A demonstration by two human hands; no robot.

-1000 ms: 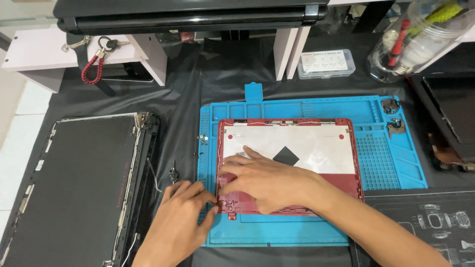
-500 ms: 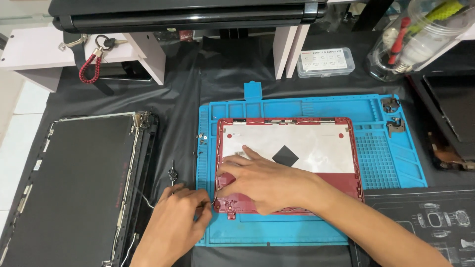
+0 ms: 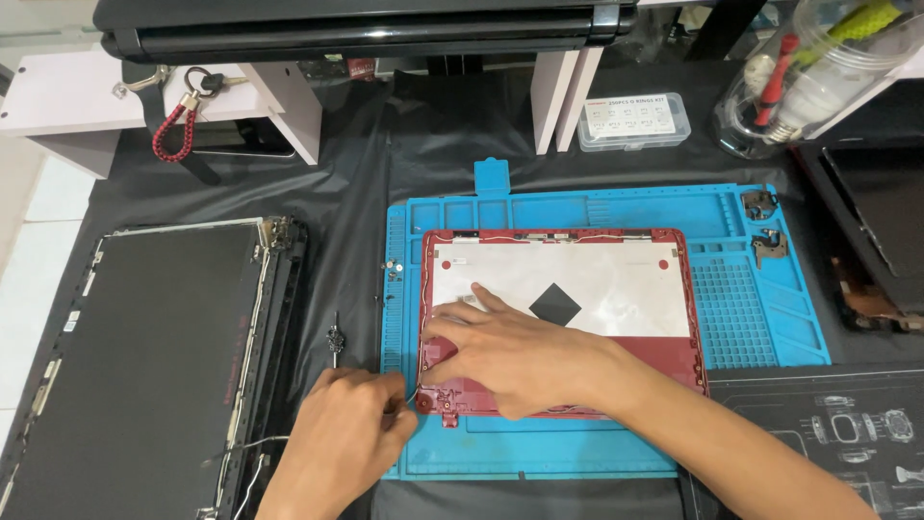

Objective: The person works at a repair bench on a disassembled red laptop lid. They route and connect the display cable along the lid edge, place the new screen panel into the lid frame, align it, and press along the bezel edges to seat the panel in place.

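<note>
A red laptop lid shell (image 3: 674, 289), inside up with a silver lining and a black diamond patch, lies on a blue repair mat (image 3: 751, 318). My right hand (image 3: 520, 351) presses flat on the shell's lower left part, fingers spread toward its left edge. My left hand (image 3: 346, 433) is at the mat's lower left edge, fingers pinched on a thin grey cable (image 3: 412, 397) that runs to the shell's lower left hinge corner (image 3: 428, 403). A small screwdriver (image 3: 335, 339) lies just above my left hand on the black cloth.
A bare laptop screen panel (image 3: 144, 356) lies at left on the black cloth. Two metal hinges (image 3: 765, 226) rest on the mat's right side. A clear screw box (image 3: 633, 120), a tub of tools (image 3: 818, 87), keys on a red lanyard (image 3: 178, 125) and a closed laptop (image 3: 366, 24) on white stands sit behind.
My left hand has slid a little down and left along the mat's edge, still pinching the cable. My right hand stays pressed on the shell.
</note>
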